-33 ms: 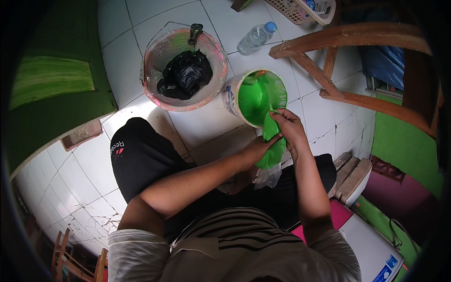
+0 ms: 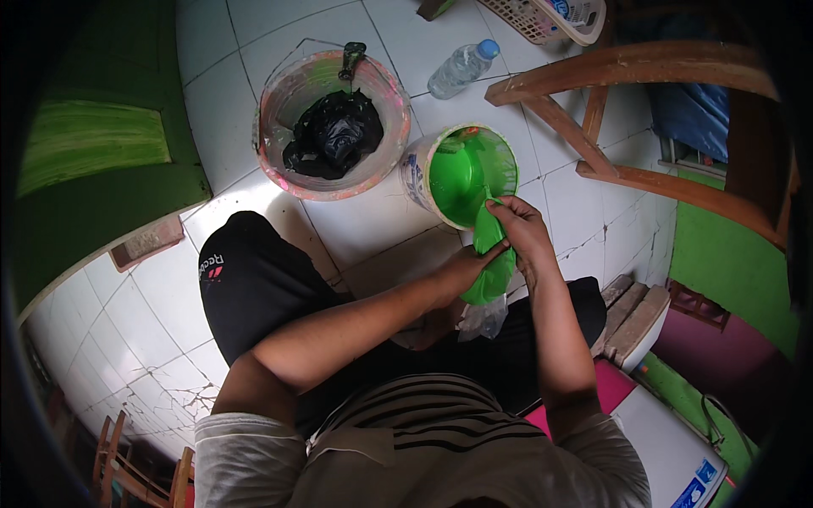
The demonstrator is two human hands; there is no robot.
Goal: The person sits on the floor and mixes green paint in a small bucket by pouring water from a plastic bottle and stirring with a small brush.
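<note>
Over tiles (image 2: 351, 229), green bag (image 2: 491, 281) seemingly spans both grips (image 2: 464, 273) (image 2: 522, 230).

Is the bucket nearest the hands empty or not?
Not empty: glossy green liquid lies inside the white bucket. How deep, I cannot tell.

The shirt (image 2: 508, 466) is greyish beige, with thin dark stripes (image 2: 449, 407) across the chest and plain short sleeves (image 2: 250, 453). The trousers (image 2: 262, 284) are black, with pale lettering (image 2: 210, 264) and a small red emblem (image 2: 215, 273) at the left knee.

dim light | glare on floor (image 2: 227, 196) | corners black | edges bent
</note>
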